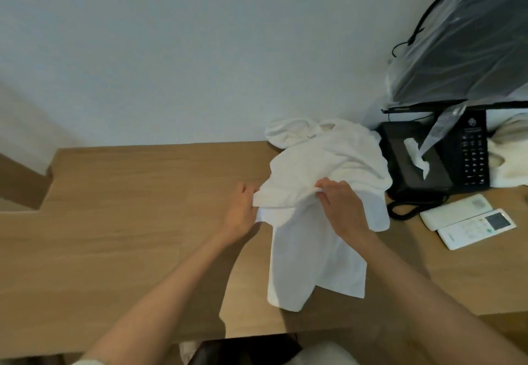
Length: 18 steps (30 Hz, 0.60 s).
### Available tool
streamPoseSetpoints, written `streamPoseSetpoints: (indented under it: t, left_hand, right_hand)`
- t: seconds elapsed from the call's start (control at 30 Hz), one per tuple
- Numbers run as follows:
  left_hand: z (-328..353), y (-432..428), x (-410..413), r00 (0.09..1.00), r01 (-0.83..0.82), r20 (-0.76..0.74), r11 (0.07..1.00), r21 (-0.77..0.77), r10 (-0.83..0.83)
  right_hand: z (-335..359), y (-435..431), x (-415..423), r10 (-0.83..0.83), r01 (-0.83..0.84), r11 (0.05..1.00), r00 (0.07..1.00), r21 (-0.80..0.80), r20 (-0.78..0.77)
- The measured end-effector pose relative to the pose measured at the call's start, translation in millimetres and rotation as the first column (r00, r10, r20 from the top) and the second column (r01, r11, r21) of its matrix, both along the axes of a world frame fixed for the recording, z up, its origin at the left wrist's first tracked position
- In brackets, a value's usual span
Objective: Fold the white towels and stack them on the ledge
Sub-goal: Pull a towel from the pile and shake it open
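Both the left hand [241, 212] and the right hand [341, 207] are pinching in their fingers [322, 187] the raised edge of a white towel [308, 253] lying on the tabletop [128, 222], so folding is probably just beginning, next calling for spreading it flat.

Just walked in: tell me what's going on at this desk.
A person is working on a white towel at the wooden desk. The left hand pinches its left edge and the right hand grips a bunched fold near the middle. It is loose, not yet folded. Another crumpled towel lies behind it by the wall.
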<state>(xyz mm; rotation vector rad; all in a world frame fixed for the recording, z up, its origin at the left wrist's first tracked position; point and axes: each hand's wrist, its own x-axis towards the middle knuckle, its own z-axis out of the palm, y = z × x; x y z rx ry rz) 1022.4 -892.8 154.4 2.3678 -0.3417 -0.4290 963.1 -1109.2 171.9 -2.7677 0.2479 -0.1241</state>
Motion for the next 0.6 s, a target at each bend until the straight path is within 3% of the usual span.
streamPoseSetpoints:
  t: [0.17,0.3,0.6]
  left_hand:
    - [64,29,34,0.973,-0.223,-0.135,0.925,-0.307,0.189]
    - [139,60,58,0.945,-0.274,0.050,0.866,-0.419,0.324]
    - [321,184,70,0.729,-0.205,0.448,0.790,-0.578,0.517]
  right_hand:
    - [45,17,11,-0.122,0.052,0.969,0.952,0.243,0.280]
    - [107,45,37,-0.094,-0.061,0.939,0.903,0.339,0.420]
    - [275,167,80,-0.037,-0.373,0.866,0.618,0.334,0.785]
